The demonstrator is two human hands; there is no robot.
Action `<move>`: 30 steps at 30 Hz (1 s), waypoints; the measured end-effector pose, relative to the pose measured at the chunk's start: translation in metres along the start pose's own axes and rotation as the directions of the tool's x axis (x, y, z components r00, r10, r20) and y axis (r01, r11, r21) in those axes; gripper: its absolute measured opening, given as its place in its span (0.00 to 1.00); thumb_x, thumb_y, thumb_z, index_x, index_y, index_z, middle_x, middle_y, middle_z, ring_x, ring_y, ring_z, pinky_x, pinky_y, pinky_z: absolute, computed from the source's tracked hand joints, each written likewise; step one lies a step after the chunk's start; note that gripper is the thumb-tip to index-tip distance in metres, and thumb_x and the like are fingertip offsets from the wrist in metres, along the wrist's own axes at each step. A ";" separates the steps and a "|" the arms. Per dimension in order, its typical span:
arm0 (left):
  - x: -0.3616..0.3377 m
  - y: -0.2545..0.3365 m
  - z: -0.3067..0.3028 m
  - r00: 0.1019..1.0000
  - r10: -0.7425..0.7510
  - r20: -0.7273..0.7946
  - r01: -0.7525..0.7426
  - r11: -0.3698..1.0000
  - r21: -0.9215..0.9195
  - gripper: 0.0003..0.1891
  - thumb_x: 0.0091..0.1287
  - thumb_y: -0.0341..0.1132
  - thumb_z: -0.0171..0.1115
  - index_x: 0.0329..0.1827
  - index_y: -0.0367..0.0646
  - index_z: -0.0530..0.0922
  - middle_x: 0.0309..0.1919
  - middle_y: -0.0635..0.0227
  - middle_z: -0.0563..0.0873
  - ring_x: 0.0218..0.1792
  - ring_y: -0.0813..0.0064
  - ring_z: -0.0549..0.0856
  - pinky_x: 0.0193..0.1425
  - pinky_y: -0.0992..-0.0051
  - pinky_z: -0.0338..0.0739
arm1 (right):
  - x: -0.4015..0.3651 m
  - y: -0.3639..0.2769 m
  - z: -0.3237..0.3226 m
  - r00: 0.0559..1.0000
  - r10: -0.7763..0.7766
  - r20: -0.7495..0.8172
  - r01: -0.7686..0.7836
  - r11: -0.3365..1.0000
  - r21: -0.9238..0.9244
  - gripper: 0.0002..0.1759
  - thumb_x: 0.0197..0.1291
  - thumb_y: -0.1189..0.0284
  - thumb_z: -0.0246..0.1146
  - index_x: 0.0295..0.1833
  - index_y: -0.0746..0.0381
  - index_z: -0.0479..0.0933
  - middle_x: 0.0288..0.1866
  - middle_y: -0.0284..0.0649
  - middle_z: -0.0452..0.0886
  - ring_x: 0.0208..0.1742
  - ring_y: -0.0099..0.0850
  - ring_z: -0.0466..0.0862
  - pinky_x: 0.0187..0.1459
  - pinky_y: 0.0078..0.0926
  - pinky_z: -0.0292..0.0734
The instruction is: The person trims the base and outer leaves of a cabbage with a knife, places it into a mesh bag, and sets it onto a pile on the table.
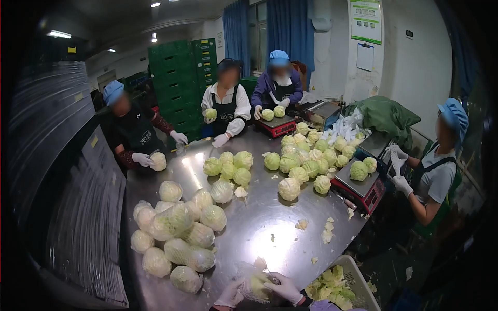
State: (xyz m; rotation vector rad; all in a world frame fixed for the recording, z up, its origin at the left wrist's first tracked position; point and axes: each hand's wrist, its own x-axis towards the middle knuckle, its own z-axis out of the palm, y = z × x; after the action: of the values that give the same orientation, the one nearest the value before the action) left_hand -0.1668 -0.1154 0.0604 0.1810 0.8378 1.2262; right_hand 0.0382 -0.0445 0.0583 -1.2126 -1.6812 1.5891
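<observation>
At the bottom edge of the metal table (259, 217), my left hand (230, 294) and my right hand (285, 288), both in white gloves, are closed on a pale green cabbage (255, 287). Clear plastic film surrounds this cabbage, one hand on each side of it. Loose leaf stands up at its top. Left of my hands lies a heap of cabbages in plastic (174, 220). Farther back is a pile of unwrapped cabbages (311, 155), and a smaller group (228, 167) sits to its left.
Four people in caps stand around the table, handling cabbages or bags. A red scale (363, 194) with two cabbages is at the right; another scale (276, 126) stands at the back. A crate (358, 274) of leaves is beside my right arm. Green crates (174, 83) are stacked behind.
</observation>
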 end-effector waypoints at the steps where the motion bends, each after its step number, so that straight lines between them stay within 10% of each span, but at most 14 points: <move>1: 0.001 0.000 0.003 1.000 -0.024 0.008 0.024 0.999 -0.039 0.22 0.75 0.38 0.49 0.64 0.29 0.68 0.60 0.54 0.77 0.59 0.63 0.79 0.67 0.65 0.71 | -0.001 0.005 0.003 1.000 -0.026 -0.013 0.026 1.000 0.010 0.27 0.54 0.58 0.72 0.57 0.57 0.78 0.41 0.36 0.85 0.38 0.23 0.81 0.44 0.20 0.77; 12: -0.004 -0.008 0.005 0.994 0.000 0.112 0.024 0.977 -0.213 0.23 0.76 0.41 0.44 0.66 0.32 0.66 0.60 0.52 0.77 0.60 0.58 0.77 0.68 0.57 0.70 | 0.009 0.026 0.006 0.980 0.155 0.123 -0.194 0.877 0.440 0.19 0.67 0.69 0.61 0.60 0.64 0.75 0.38 0.30 0.80 0.33 0.17 0.77 0.35 0.14 0.74; 20: -0.031 0.031 0.006 0.906 0.424 0.005 -0.423 0.903 0.076 0.13 0.70 0.30 0.54 0.55 0.35 0.75 0.45 0.62 0.84 0.46 0.75 0.83 0.49 0.75 0.79 | -0.008 -0.061 -0.017 0.960 0.129 0.248 -0.228 0.876 0.425 0.24 0.67 0.72 0.59 0.67 0.64 0.68 0.56 0.34 0.79 0.32 0.14 0.76 0.34 0.12 0.73; 23: -0.050 0.064 0.020 0.939 0.222 0.262 -0.123 0.930 -0.347 0.09 0.70 0.30 0.55 0.48 0.35 0.77 0.39 0.66 0.84 0.40 0.78 0.84 0.42 0.78 0.78 | -0.012 -0.083 -0.022 0.922 0.068 0.381 -0.246 0.863 0.442 0.28 0.64 0.76 0.57 0.70 0.63 0.64 0.62 0.35 0.75 0.33 0.16 0.77 0.34 0.13 0.73; 26: -0.051 0.083 0.052 0.964 0.239 0.119 -0.254 0.958 0.134 0.08 0.72 0.32 0.54 0.46 0.37 0.77 0.39 0.67 0.84 0.37 0.79 0.83 0.38 0.80 0.78 | -0.008 -0.087 -0.012 0.910 -0.060 0.411 -0.248 0.715 0.653 0.33 0.61 0.75 0.60 0.72 0.62 0.61 0.63 0.40 0.75 0.33 0.16 0.77 0.33 0.13 0.72; 30: -0.040 0.082 0.097 0.957 0.120 0.264 -0.241 0.837 0.492 0.13 0.71 0.33 0.57 0.55 0.40 0.76 0.45 0.67 0.83 0.42 0.81 0.82 0.44 0.81 0.78 | -0.008 -0.085 -0.030 0.964 0.214 0.156 -0.260 0.878 0.402 0.19 0.59 0.74 0.62 0.56 0.62 0.71 0.30 0.33 0.80 0.19 0.16 0.73 0.19 0.12 0.67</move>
State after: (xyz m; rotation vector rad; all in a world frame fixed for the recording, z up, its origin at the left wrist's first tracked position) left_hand -0.1694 -0.0914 0.1916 0.8454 0.9548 1.1027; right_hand 0.0463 -0.0284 0.1473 -1.1531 -1.1855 2.0681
